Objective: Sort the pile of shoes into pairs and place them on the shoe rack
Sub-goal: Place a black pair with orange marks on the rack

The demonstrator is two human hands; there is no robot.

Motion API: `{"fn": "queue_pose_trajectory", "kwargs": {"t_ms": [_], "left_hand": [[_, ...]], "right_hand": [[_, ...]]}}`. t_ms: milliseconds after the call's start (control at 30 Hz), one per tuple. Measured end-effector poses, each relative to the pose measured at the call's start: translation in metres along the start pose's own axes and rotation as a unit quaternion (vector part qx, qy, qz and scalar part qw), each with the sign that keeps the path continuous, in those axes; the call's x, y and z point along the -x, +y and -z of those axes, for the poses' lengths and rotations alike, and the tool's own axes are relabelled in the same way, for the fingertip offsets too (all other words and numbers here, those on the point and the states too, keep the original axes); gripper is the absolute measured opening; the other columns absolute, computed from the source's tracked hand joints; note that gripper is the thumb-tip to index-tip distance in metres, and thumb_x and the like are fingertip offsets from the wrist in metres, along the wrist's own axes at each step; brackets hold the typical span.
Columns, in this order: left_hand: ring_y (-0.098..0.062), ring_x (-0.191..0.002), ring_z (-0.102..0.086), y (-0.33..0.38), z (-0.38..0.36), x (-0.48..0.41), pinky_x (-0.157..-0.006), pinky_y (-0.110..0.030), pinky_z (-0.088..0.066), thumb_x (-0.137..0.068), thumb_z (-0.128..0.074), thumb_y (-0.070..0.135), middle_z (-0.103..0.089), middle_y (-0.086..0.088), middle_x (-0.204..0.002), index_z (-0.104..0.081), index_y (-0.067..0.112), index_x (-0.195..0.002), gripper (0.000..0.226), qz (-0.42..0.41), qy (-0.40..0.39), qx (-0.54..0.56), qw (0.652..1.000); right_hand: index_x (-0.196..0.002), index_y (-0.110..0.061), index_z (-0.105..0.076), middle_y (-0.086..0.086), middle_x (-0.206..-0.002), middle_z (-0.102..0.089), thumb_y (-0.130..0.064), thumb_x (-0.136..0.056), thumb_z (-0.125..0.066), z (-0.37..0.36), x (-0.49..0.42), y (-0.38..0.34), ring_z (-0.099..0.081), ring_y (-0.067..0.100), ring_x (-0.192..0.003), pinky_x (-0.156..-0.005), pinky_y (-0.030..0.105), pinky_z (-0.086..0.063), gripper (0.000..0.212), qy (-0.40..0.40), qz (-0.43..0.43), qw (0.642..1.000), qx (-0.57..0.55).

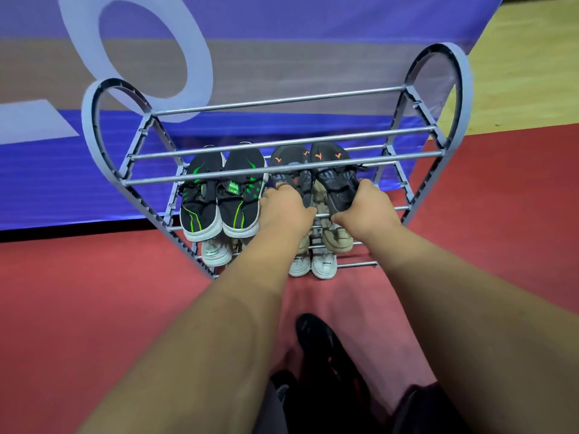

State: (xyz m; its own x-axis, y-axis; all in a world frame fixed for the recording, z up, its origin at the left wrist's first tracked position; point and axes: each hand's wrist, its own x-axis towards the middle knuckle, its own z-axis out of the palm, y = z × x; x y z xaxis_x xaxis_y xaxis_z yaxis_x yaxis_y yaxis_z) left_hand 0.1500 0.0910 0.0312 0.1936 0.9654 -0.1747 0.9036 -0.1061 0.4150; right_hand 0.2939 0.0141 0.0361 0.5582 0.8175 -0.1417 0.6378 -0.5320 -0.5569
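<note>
A grey rack [131, 195] is seen on the red floor [78, 292], in front of a blue banner [282, 26]. On its middle shelf, at the left, a green-striped pair [219, 202] is set side by side. Just to its right, the left grey shoe [288, 166] is gripped by the left hand [286, 209], fingers closed on its heel. Beside it, the right grey shoe [336, 180] is clasped at the heel by the right hand [365, 208]. Beige and white shoes are noted on lower shelves.
</note>
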Motion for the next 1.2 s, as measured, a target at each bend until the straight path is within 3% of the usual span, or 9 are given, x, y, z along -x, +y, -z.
{"fn": "queue_pose_trajectory", "kwargs": {"t_ms": [233,567,667,800,900,967,1067,1133,1200], "left_hand": [[-0.040,-0.137,-0.041,-0.003,-0.003,0.002,-0.107,-0.047,-0.043,-0.084,-0.082,0.047,-0.042,-0.021,-0.148,-0.042,0.004,-0.144,0.084,0.014,-0.011,-0.007,1.000],[-0.039,-0.137,-0.043,-0.014,0.004,0.002,-0.105,-0.046,-0.044,-0.080,-0.088,0.037,-0.040,-0.019,-0.150,-0.040,0.006,-0.143,0.085,-0.008,-0.048,-0.039,0.998],[-0.039,-0.135,-0.046,-0.015,0.005,0.005,-0.102,-0.045,-0.046,-0.083,-0.086,0.030,-0.040,-0.019,-0.149,-0.040,0.005,-0.141,0.079,-0.018,-0.048,-0.044,0.998],[-0.034,-0.126,-0.056,-0.018,0.015,0.011,-0.083,-0.037,-0.046,-0.086,-0.076,0.014,-0.048,-0.019,-0.141,-0.041,0.002,-0.136,0.061,-0.027,-0.054,-0.041,0.997],[-0.033,-0.123,-0.060,-0.020,0.029,0.025,-0.077,-0.033,-0.043,-0.089,-0.070,0.013,-0.057,-0.018,-0.137,-0.038,-0.002,-0.142,0.064,-0.036,-0.068,-0.052,0.996],[-0.033,-0.120,-0.062,-0.022,0.038,0.039,-0.077,-0.032,-0.044,-0.090,-0.068,0.015,-0.063,-0.017,-0.130,-0.042,-0.004,-0.143,0.062,-0.058,-0.084,-0.076,0.992],[-0.035,-0.108,-0.065,-0.026,0.049,0.066,-0.075,-0.033,-0.046,-0.091,-0.068,0.025,-0.070,-0.016,-0.118,-0.064,0.001,-0.119,0.037,-0.126,-0.135,-0.143,0.972],[-0.034,-0.097,-0.067,-0.030,0.047,0.088,-0.074,-0.033,-0.049,-0.090,-0.071,0.035,-0.072,-0.015,-0.113,-0.069,0.004,-0.111,0.038,-0.156,-0.211,-0.184,0.947],[-0.029,-0.087,-0.071,-0.036,0.040,0.107,-0.073,-0.033,-0.054,-0.094,-0.071,0.041,-0.074,-0.014,-0.115,-0.070,0.003,-0.112,0.042,-0.134,-0.338,-0.204,0.909]], "right_hand": [[-0.114,-0.012,-0.054,0.009,-0.110,-0.068,-0.054,-0.071,-0.089,-0.002,0.002,-0.006,-0.059,0.034,-0.113,-0.083,0.041,-0.055,0.069,0.001,-0.009,0.999,0.041],[-0.125,-0.007,-0.049,0.013,-0.122,-0.063,-0.034,-0.074,-0.092,-0.002,-0.003,-0.013,-0.060,0.037,-0.116,-0.091,0.043,-0.054,0.072,-0.031,-0.020,0.999,0.037],[-0.126,-0.008,-0.046,0.013,-0.119,-0.062,-0.024,-0.076,-0.088,0.003,-0.002,-0.012,-0.061,0.036,-0.110,-0.081,0.040,-0.052,0.067,-0.050,-0.023,0.998,0.044],[-0.123,-0.007,-0.044,0.011,-0.101,-0.059,-0.018,-0.082,-0.078,0.018,0.010,-0.009,-0.059,0.033,-0.090,-0.063,0.034,-0.042,0.055,-0.071,-0.020,0.995,0.063],[-0.126,-0.004,-0.048,0.013,-0.108,-0.064,-0.024,-0.084,-0.077,0.029,0.027,-0.008,-0.062,0.034,-0.095,-0.068,0.033,-0.044,0.054,-0.103,-0.003,0.988,0.115],[-0.127,-0.004,-0.054,0.014,-0.115,-0.068,-0.028,-0.086,-0.074,0.035,0.044,-0.008,-0.062,0.033,-0.098,-0.074,0.033,-0.048,0.051,-0.129,0.035,0.976,0.174],[-0.126,-0.003,-0.064,0.016,-0.116,-0.072,-0.037,-0.091,-0.070,0.039,0.078,-0.009,-0.067,0.033,-0.101,-0.086,0.036,-0.055,0.049,-0.213,0.084,0.943,0.241],[-0.120,-0.006,-0.069,0.012,-0.100,-0.077,-0.043,-0.093,-0.066,0.038,0.104,-0.006,-0.071,0.029,-0.082,-0.079,0.036,-0.058,0.046,-0.310,0.084,0.906,0.277],[-0.115,-0.010,-0.072,0.005,-0.088,-0.078,-0.047,-0.094,-0.064,0.035,0.124,-0.001,-0.067,0.021,-0.064,-0.064,0.030,-0.054,0.043,-0.387,0.071,0.855,0.339]]}}
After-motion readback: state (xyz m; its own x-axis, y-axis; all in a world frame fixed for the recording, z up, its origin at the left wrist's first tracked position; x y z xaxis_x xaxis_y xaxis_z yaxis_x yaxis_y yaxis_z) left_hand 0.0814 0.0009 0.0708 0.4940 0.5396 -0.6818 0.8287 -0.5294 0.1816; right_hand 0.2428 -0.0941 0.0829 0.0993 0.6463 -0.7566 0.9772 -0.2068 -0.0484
